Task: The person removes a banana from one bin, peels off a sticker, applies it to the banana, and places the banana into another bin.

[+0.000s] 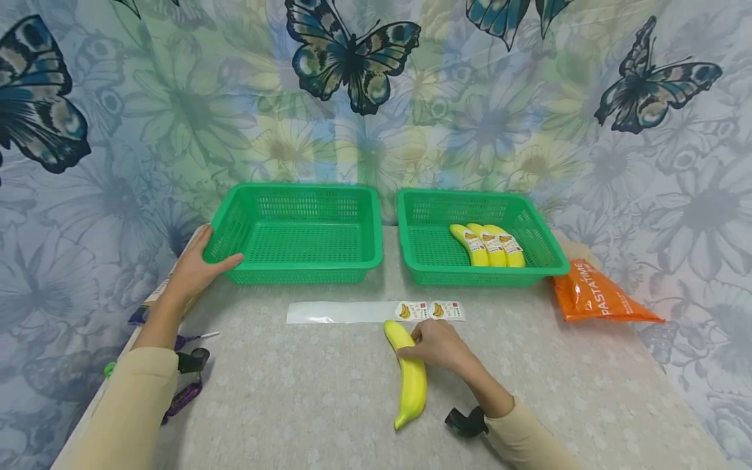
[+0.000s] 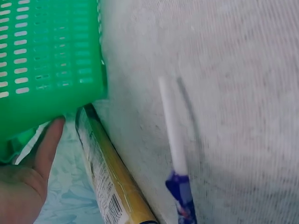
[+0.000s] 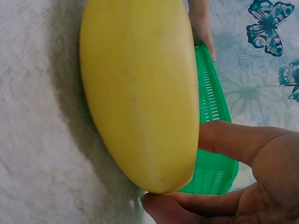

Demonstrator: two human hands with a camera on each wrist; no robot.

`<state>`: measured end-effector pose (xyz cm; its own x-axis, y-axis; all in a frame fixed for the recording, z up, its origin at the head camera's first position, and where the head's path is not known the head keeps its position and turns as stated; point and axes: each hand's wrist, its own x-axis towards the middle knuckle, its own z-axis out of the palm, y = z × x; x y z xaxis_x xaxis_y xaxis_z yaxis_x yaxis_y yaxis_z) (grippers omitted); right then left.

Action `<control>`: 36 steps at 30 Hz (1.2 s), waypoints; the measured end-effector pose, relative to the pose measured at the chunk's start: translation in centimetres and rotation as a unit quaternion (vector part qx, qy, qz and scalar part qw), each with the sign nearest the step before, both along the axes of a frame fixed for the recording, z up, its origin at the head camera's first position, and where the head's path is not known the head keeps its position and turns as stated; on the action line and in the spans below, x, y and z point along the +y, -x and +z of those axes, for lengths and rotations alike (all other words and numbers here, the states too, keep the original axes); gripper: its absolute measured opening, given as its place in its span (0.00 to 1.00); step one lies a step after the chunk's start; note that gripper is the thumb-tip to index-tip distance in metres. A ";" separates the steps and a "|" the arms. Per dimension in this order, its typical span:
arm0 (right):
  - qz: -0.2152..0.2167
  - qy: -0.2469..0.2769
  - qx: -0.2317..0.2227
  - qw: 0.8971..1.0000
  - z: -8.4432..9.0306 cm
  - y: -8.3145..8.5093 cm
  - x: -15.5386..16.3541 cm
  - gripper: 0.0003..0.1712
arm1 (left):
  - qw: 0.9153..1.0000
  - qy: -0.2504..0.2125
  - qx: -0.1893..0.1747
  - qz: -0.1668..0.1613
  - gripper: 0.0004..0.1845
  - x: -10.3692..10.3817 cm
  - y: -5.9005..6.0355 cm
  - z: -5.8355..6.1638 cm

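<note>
A yellow banana (image 1: 413,382) lies lengthwise on the table, its upper part pinched between the thumb and fingers of my right hand (image 1: 437,343). In the right wrist view the banana (image 3: 140,93) fills the middle, with thumb and fingertips at its side and end. My left hand (image 1: 196,264) rests against the near left corner of the left green basket (image 1: 305,274), fingers and thumb straight. Just beyond the banana lies a backing strip (image 1: 341,313) with two banana stickers (image 1: 429,311) at its right end.
The right green basket (image 1: 470,277) holds three stickered bananas (image 1: 492,251). An orange packet (image 1: 599,297) lies beside it. Purple-wrapped lollipops (image 1: 185,399) lie near my left forearm. A yellow-edged package (image 2: 114,172) lies along the table's left side. A butterfly-print cloth (image 1: 376,150) hangs behind.
</note>
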<state>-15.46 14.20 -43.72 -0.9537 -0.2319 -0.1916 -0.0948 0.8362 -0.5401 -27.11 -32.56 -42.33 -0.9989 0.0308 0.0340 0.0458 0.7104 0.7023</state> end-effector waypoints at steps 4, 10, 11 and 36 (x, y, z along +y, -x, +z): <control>-0.004 -0.001 -0.006 1.000 0.1 -0.1 0.0 0.21 | 1.000 -0.003 0.008 0.014 0.56 0.5 -0.5 0.1; -0.006 0.000 0.003 1.000 0.3 0.0 0.0 0.22 | 0.993 0.046 0.071 0.080 0.54 2.5 -2.0 0.3; -0.004 0.000 0.004 1.000 0.3 0.0 0.0 0.22 | 0.990 0.067 0.087 0.092 0.53 3.0 -2.4 0.4; -0.017 -0.004 -0.026 0.999 0.2 0.1 0.1 0.23 | 0.972 0.071 0.135 -0.180 0.52 23.9 -11.6 -0.8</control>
<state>-15.55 14.29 -43.53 -0.9496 -0.1972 -0.2437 -0.0372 0.8428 -0.5369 -15.49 -8.64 -43.13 -0.8775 0.4003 0.2642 0.4789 0.7027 0.5262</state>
